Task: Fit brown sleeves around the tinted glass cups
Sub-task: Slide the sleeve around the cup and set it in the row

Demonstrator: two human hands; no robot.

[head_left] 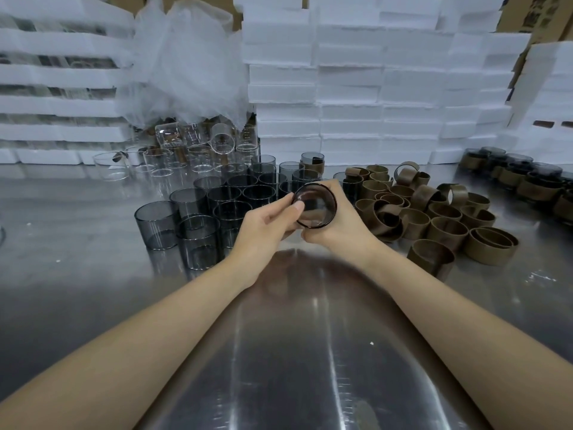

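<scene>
Steel tabletop [294,352] fills the near view, shiny and streaked with reflections, and both bare forearms reach out over it from the lower corners. Along its far edge, stacks of white foam trays [372,88] rise like a wall, with a crumpled clear plastic bag [186,63] slumped against them left of centre.

Left of the hands, a cluster of empty tinted glass cups [217,200] stands upright, packed close in rows. To the right lies a loose pile of brown sleeves [434,218], some standing as rings, some tipped or nested in each other. Farther right, near the foam, a group of sleeved cups [521,178] stands together. Behind the tinted cluster, below the bag, are clear glasses [173,156], most upright and one on its side. One sleeved tinted cup [313,162] stands alone at the back, between the cluster and the sleeve pile.

The right hand [344,225] wraps around the outside of a tinted cup [314,206], held above the tabletop and tilted so its mouth faces the camera. The left hand [263,228] grips the same cup from the other side, thumb on the rim. Brown shows through the glass, but the right hand hides the wall, so I cannot tell how a sleeve sits on it.
</scene>
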